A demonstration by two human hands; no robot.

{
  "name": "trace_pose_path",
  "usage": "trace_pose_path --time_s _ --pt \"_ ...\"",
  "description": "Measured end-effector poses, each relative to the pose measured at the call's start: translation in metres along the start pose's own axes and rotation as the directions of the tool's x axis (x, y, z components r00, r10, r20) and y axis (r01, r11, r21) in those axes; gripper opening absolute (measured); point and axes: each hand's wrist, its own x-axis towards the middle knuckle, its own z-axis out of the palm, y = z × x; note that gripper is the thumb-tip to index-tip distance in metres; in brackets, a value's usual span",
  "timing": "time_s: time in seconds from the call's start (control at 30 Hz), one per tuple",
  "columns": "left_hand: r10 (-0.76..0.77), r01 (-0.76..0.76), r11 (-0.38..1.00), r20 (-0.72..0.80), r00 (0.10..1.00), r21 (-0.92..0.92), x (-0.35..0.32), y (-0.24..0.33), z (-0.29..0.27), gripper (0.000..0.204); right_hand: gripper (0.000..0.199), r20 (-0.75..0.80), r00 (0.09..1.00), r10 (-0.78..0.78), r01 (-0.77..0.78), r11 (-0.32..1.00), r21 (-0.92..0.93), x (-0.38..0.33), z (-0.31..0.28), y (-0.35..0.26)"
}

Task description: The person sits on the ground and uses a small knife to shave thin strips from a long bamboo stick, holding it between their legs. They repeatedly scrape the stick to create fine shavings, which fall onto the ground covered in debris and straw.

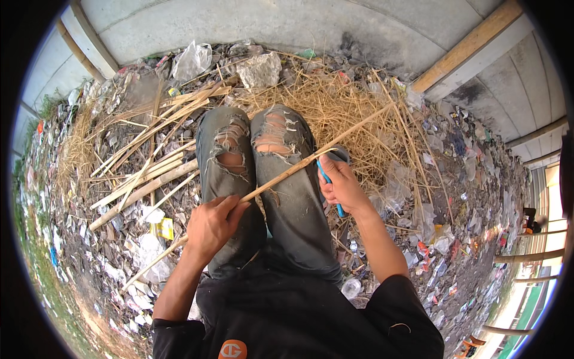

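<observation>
A long, thin bamboo stick [287, 173] slants across my thighs, from the lower left up to the straw at the right. My left hand [212, 226] is closed around it near my left thigh. In my closed right hand [344, 184] is a blue-handled tool [323, 173], beside my right knee. Its dark grey head lies against the stick's far side and is partly hidden by the stick and my fingers, so its exact kind is unclear. My knees show through torn dark trousers [287, 203].
Split bamboo strips and poles [149, 173] lie in a pile to the left. Straw-like shavings [341, 105] heap up ahead, beside a pale stone block [259, 70]. Plastic litter [149, 257] covers the ground. A grey panel wall [287, 30] with wooden posts [466, 45] stands beyond.
</observation>
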Motion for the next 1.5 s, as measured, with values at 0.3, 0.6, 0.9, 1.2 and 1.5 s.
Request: trace_pose_path --time_s 0.3,0.6,0.9,1.2,1.5 --pt "0.006 -0.006 1.0 0.015 1.0 -0.01 0.003 0.002 -0.001 0.024 0.053 -0.181 0.824 -0.536 0.326 0.711 -0.623 0.0 0.03 0.008" --pt "-0.011 0.014 0.997 0.045 0.999 -0.074 0.006 0.003 -0.002 0.024 0.057 0.164 0.986 0.02 -0.017 1.0 -0.02 -0.014 0.025 -0.007" --pt "0.05 -0.047 0.993 -0.023 0.998 0.104 0.003 0.006 0.002 0.024 0.048 -0.172 0.813 -0.557 0.431 0.773 -0.465 -0.019 0.014 -0.028" --pt "0.112 -0.093 0.971 -0.073 0.991 0.218 0.004 0.013 0.004 0.025 0.045 0.175 0.879 -0.443 0.423 0.556 -0.716 -0.013 0.037 -0.048" --pt "0.009 -0.01 0.999 -0.02 1.0 -0.035 0.004 -0.003 -0.001 0.022 0.038 -0.085 0.864 -0.497 0.329 0.684 -0.651 -0.028 -0.014 -0.059"
